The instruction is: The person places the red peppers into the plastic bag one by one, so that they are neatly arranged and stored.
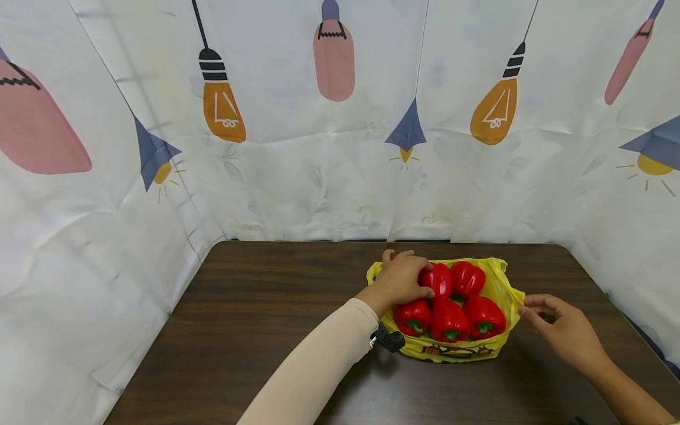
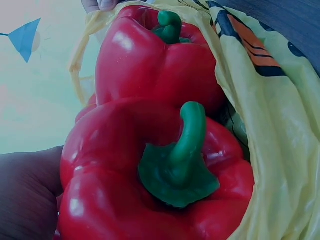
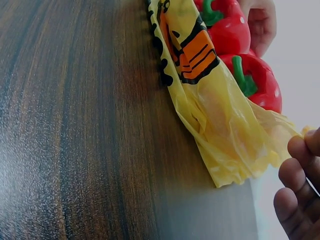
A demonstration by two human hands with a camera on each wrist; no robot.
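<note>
Several shiny red bell peppers (image 1: 449, 320) with green stems sit in a yellow plastic bag (image 1: 499, 277) whose mouth is spread wide. My left hand (image 1: 401, 280) reaches in over the bag's left part, its fingers and thumb curved about a bell pepper (image 1: 437, 280) there; the palm side is hidden. In the left wrist view, that hand's edge lies beside a large bell pepper (image 2: 115, 175). At the bag's right side, my right hand (image 1: 565, 330) pinches the rim between thumb and fingertips. The right wrist view shows the stretched yellow plastic (image 3: 230, 135) leading to those fingers.
The bag stands on a dark brown wood-grain table (image 1: 265, 307), toward its right side. A white curtain (image 1: 329, 171) printed with hanging lamps rises behind the table and along its sides. A black strap device (image 1: 388, 338) sits at the left wrist.
</note>
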